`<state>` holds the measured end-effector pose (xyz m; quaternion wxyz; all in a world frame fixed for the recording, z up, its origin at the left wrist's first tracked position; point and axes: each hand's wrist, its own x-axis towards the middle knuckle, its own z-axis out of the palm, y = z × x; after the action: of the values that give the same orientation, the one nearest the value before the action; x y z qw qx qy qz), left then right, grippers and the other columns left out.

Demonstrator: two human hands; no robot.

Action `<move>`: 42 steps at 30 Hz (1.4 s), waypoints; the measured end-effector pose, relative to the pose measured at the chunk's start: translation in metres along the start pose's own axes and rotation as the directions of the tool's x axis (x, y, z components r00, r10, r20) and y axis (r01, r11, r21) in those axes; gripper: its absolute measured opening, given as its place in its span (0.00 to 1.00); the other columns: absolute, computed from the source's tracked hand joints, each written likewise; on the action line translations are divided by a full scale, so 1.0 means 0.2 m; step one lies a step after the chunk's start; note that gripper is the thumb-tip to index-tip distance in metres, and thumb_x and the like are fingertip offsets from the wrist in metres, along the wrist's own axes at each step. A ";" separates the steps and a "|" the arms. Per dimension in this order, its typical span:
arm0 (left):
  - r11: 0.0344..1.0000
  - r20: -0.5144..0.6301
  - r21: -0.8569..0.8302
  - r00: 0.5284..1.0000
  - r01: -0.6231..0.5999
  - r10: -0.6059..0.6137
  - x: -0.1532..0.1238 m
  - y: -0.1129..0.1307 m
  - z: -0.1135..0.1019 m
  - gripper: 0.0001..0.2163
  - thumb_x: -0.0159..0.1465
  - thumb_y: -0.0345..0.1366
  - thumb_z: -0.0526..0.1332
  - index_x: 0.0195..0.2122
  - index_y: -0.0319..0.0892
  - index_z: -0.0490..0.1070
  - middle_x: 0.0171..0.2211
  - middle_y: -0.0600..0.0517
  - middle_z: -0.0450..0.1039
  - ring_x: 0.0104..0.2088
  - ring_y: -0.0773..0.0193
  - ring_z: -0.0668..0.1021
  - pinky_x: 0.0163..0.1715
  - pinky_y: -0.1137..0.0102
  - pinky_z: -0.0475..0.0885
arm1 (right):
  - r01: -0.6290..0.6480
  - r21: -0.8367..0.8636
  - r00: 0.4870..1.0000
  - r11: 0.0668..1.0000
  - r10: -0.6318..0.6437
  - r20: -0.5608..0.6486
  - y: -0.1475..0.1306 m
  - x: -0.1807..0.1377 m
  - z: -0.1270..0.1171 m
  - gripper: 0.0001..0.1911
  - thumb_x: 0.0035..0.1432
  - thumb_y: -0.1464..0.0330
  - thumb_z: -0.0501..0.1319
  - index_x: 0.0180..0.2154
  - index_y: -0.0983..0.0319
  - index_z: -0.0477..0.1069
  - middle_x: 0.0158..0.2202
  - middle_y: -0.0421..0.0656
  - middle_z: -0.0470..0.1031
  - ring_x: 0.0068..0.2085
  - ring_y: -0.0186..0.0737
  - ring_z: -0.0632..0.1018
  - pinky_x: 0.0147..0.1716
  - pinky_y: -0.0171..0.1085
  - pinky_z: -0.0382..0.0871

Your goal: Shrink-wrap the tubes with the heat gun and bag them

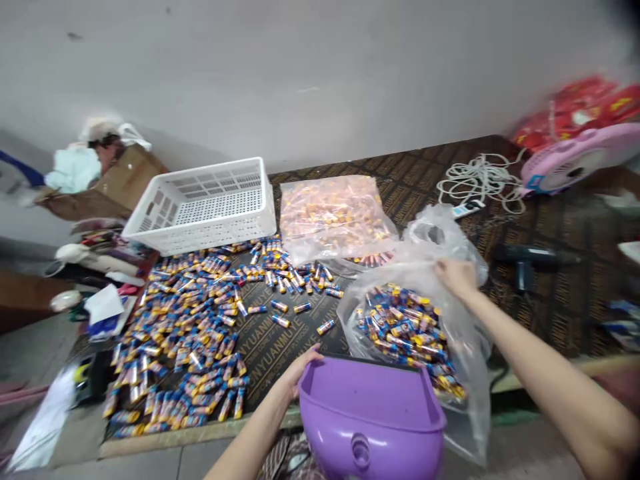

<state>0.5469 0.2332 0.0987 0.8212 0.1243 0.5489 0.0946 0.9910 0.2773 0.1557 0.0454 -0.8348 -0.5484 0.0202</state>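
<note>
My left hand [301, 369] grips the left rim of a purple dustpan [373, 427], its fingers closed round the far corner. The dustpan has a dark strip along its far edge, and nothing lies in the part I can see. My right hand [456, 277] is closed on the upper edge of a clear plastic bag [470, 353], holding it up. Inside the bag lies a heap of small blue-and-yellow tubes [407, 327]. The bag's mouth faces the dustpan's far edge. Many loose tubes of the same kind [195, 333] are spread over the table to the left.
A white perforated crate [215, 230] stands behind the loose tubes. Beside it lies a filled pinkish plastic bag [333, 217]. At the right are coiled white cable [480, 177], a pink fan [580, 160] and a dark heat gun [525, 257]. A cardboard box [120, 183] sits back left.
</note>
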 end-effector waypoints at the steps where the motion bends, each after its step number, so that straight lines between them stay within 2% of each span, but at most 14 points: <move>1: 0.999 -0.035 -0.025 0.999 -0.020 0.020 -0.01 -0.02 -0.07 0.31 0.48 0.32 0.62 0.55 0.41 0.58 0.22 0.57 0.69 0.19 0.68 0.72 0.21 0.75 0.66 | -0.038 0.005 0.998 0.999 0.038 -0.041 0.01 0.04 -0.03 0.27 0.61 0.59 0.45 0.32 0.71 0.75 0.27 0.61 0.73 0.33 0.51 0.75 0.35 0.47 0.61; 6: 0.983 -0.228 -0.172 0.973 -0.062 0.021 0.01 -0.12 -0.39 0.32 0.46 0.30 0.64 0.55 0.36 0.58 0.21 0.58 0.66 0.21 0.68 0.71 0.23 0.75 0.65 | 0.084 0.208 0.977 0.974 -0.039 -0.211 -0.25 -0.21 -0.10 0.29 0.55 0.53 0.53 0.52 0.64 0.66 0.50 0.60 0.67 0.52 0.61 0.67 0.42 0.52 0.63; 9: 0.987 -0.244 -0.115 0.966 -0.116 0.085 0.06 -0.11 -0.53 0.35 0.49 0.30 0.61 0.59 0.38 0.53 0.24 0.56 0.69 0.21 0.69 0.70 0.24 0.74 0.65 | 0.082 0.661 0.977 0.746 -0.192 0.095 -0.64 -0.61 0.02 0.19 0.57 0.55 0.53 0.45 0.57 0.70 0.43 0.47 0.75 0.43 0.48 0.76 0.40 0.46 0.71; 12: 0.983 -0.210 0.020 0.961 -0.181 0.181 0.11 -0.03 -0.65 0.37 0.50 0.32 0.61 0.62 0.42 0.50 0.30 0.53 0.72 0.22 0.69 0.71 0.27 0.72 0.67 | 0.141 0.692 0.824 0.708 -0.472 0.314 -1.01 -0.85 0.24 0.16 0.59 0.58 0.52 0.46 0.52 0.71 0.48 0.41 0.74 0.49 0.43 0.74 0.48 0.41 0.68; 15: 0.933 -0.194 0.215 0.924 -0.289 0.331 0.18 0.09 -0.77 0.35 0.49 0.34 0.62 0.60 0.41 0.56 0.42 0.48 0.73 0.33 0.64 0.75 0.37 0.70 0.69 | 0.172 0.652 0.780 0.738 -0.507 0.367 -1.23 -0.81 0.46 0.19 0.61 0.64 0.49 0.51 0.54 0.67 0.49 0.42 0.73 0.47 0.41 0.75 0.44 0.37 0.69; 19: 0.745 -0.200 0.553 0.809 -0.373 0.553 0.24 0.23 -0.91 0.25 0.51 0.37 0.61 0.52 0.38 0.66 0.47 0.47 0.72 0.43 0.61 0.74 0.45 0.70 0.66 | 0.238 0.542 0.744 0.806 -0.510 0.431 -1.29 -0.62 0.67 0.13 0.47 0.74 0.59 0.37 0.60 0.73 0.41 0.47 0.75 0.44 0.47 0.75 0.42 0.39 0.67; 24: 0.572 -0.341 0.807 0.678 -0.144 0.652 0.26 0.26 -1.00 0.12 0.58 0.40 0.54 0.30 0.37 0.71 0.30 0.46 0.74 0.35 0.56 0.76 0.39 0.67 0.66 | 0.230 0.402 0.791 0.886 -0.411 0.453 -1.27 -0.47 0.76 0.06 0.45 0.75 0.59 0.30 0.62 0.69 0.28 0.44 0.73 0.33 0.43 0.75 0.34 0.37 0.64; 29: 0.563 -0.530 0.817 0.549 0.126 0.647 0.26 0.19 -0.95 0.17 0.63 0.43 0.48 0.30 0.38 0.71 0.31 0.39 0.74 0.38 0.49 0.77 0.38 0.64 0.66 | 0.249 0.425 0.852 0.870 -0.405 0.332 -1.51 -0.49 0.77 0.11 0.58 0.69 0.51 0.37 0.59 0.71 0.35 0.44 0.74 0.36 0.41 0.74 0.37 0.37 0.63; 32: 0.560 -0.560 0.805 0.565 0.197 0.606 0.22 0.21 -0.92 0.17 0.62 0.45 0.50 0.33 0.38 0.72 0.32 0.37 0.75 0.39 0.48 0.77 0.38 0.64 0.66 | 0.312 0.509 0.818 0.802 -0.499 0.286 -1.66 -0.54 0.77 0.09 0.51 0.63 0.60 0.36 0.53 0.73 0.37 0.39 0.75 0.40 0.41 0.74 0.41 0.37 0.64; 35: 0.518 -0.515 0.838 0.561 0.171 0.648 0.16 0.37 -0.94 0.19 0.60 0.50 0.52 0.32 0.39 0.73 0.30 0.40 0.75 0.38 0.48 0.77 0.38 0.63 0.66 | 0.227 0.504 0.910 0.833 -0.366 0.195 -1.65 -0.47 0.78 0.21 0.52 0.58 0.59 0.49 0.55 0.68 0.52 0.46 0.68 0.53 0.50 0.67 0.50 0.45 0.59; 36: 0.495 -0.497 0.855 0.513 0.153 0.700 0.15 0.46 -0.97 0.20 0.61 0.50 0.51 0.34 0.39 0.74 0.31 0.40 0.74 0.39 0.48 0.76 0.39 0.62 0.67 | 0.141 0.486 0.956 0.862 -0.246 0.160 -1.62 -0.41 0.79 0.24 0.55 0.57 0.55 0.52 0.59 0.65 0.55 0.52 0.63 0.56 0.53 0.63 0.51 0.48 0.57; 38: 0.477 -0.498 0.867 0.312 0.148 0.809 0.15 0.68 -1.03 0.21 0.63 0.48 0.48 0.43 0.39 0.72 0.40 0.39 0.72 0.44 0.49 0.74 0.43 0.60 0.66 | -0.082 0.457 0.994 0.886 0.040 0.101 -1.53 -0.26 0.81 0.28 0.60 0.57 0.47 0.55 0.68 0.61 0.55 0.61 0.60 0.57 0.57 0.61 0.51 0.52 0.56; 40: 0.544 -0.561 0.822 0.066 0.169 0.825 0.19 0.91 -1.11 0.24 0.63 0.48 0.48 0.55 0.39 0.63 0.52 0.35 0.64 0.53 0.46 0.67 0.49 0.54 0.62 | -0.251 0.449 0.968 0.857 0.236 0.090 -1.48 -0.10 0.85 0.29 0.61 0.56 0.43 0.53 0.70 0.62 0.49 0.64 0.64 0.53 0.59 0.65 0.47 0.54 0.58; 42: 0.659 -0.660 0.734 -0.055 0.168 0.749 0.26 1.11 -1.17 0.28 0.62 0.51 0.49 0.59 0.42 0.57 0.60 0.34 0.53 0.58 0.41 0.59 0.50 0.46 0.58 | -0.341 0.449 0.939 0.826 0.326 0.111 -1.48 0.03 0.91 0.27 0.60 0.56 0.42 0.50 0.66 0.65 0.42 0.60 0.68 0.48 0.59 0.68 0.43 0.55 0.61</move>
<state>0.3450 0.4825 0.0354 0.0524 0.4177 0.8934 0.1570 0.7074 0.4091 0.0032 0.2302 -0.8821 -0.3741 0.1700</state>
